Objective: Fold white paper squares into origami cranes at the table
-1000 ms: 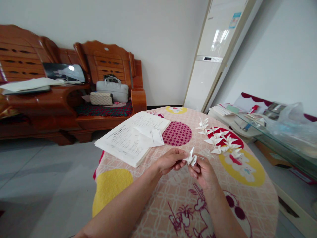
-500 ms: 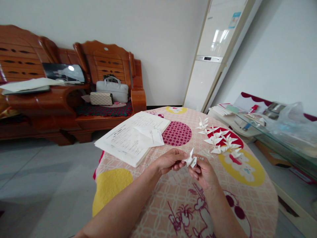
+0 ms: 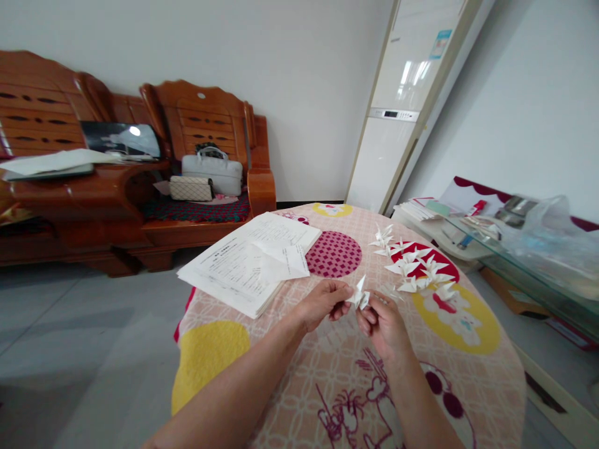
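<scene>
Between my hands, above the middle of the round table, is a small white paper crane (image 3: 359,295) with one pointed part sticking up. My left hand (image 3: 326,304) pinches its left side between thumb and fingers. My right hand (image 3: 381,319) grips the right side, where a folded part shows faint print. Several finished-looking white paper cranes (image 3: 416,268) lie grouped to the right, beyond my right hand. A stack of printed paper sheets (image 3: 224,274) lies at the left of the table, with a smaller folded paper (image 3: 294,260) on top.
A patterned cloth (image 3: 299,399) covers the table. To the right stands a glass-topped stand (image 3: 528,268) bearing a plastic bag (image 3: 547,231) and papers. Behind are a wooden sofa (image 3: 196,118) with bags (image 3: 213,173) and a tall white air conditioner (image 3: 390,112).
The folded part at the crane's right has turned slightly as my right fingers shifted. Both hands keep hold of it in nearly the same place.
</scene>
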`<control>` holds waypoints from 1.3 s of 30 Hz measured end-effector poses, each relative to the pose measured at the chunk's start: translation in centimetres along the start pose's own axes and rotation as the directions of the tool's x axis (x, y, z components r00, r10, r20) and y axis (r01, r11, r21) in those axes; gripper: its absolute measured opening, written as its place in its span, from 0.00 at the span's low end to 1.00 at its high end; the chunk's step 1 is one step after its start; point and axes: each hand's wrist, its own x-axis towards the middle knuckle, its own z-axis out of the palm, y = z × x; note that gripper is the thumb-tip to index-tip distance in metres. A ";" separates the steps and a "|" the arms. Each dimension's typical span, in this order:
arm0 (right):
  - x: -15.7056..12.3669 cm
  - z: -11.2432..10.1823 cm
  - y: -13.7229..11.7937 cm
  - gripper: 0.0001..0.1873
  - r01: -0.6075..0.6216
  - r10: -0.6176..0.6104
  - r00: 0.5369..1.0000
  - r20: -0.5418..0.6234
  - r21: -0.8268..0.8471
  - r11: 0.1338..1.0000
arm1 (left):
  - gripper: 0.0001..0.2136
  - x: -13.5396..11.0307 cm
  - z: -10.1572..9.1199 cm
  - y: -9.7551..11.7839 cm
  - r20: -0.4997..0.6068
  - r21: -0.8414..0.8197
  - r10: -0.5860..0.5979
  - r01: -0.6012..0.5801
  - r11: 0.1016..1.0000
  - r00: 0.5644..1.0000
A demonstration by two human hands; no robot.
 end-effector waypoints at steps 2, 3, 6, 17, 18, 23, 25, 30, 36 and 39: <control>-0.1 0.2 0.0 0.18 0.008 -0.008 1.000 -0.022 -0.005 1.000 | 0.19 0.0 0.2 0.0 -0.031 0.020 0.015 -0.014 1.000 0.999; -0.1 0.2 0.0 0.18 0.011 -0.011 0.999 -0.031 -0.005 1.000 | 0.19 0.0 0.3 0.0 -0.046 0.027 0.022 -0.021 0.999 0.999; -0.1 0.4 0.1 0.18 0.019 -0.020 0.998 -0.052 -0.007 1.000 | 0.18 0.0 0.4 0.0 -0.079 0.041 0.044 -0.041 0.998 0.996; 0.0 0.6 0.4 0.17 0.048 -0.050 0.993 -0.110 -0.021 0.999 | 0.20 0.3 0.6 -0.4 -0.123 0.119 0.097 -0.082 0.990 0.988; 0.0 0.6 0.4 0.17 0.051 -0.053 0.993 -0.109 -0.024 0.998 | 0.21 0.3 0.7 -0.4 -0.127 0.124 0.099 -0.084 0.989 0.987; 0.0 0.8 0.3 0.17 0.066 -0.068 0.991 -0.119 -0.027 0.997 | 0.21 0.3 0.7 -0.5 -0.137 0.130 0.113 -0.096 0.987 0.984; 0.0 0.8 0.3 0.17 0.063 -0.067 0.989 -0.129 -0.031 0.998 | 0.20 0.4 0.7 -0.6 -0.140 0.128 0.117 -0.099 0.987 0.983; -0.1 0.8 0.5 0.17 0.065 -0.070 0.987 -0.147 -0.037 0.997 | 0.20 0.5 0.8 -0.8 -0.159 0.130 0.113 -0.093 0.987 0.981; 0.0 0.1 0.3 0.19 0.011 -0.017 0.995 -0.094 -0.057 0.998 | 0.20 0.2 0.6 -0.5 -0.120 0.097 0.019 -0.007 0.995 0.993; 0.1 -0.3 0.1 0.20 -0.049 0.048 0.998 -0.031 -0.047 0.998 | 0.20 0.0 0.3 -0.1 -0.053 0.056 -0.056 0.059 0.997 0.997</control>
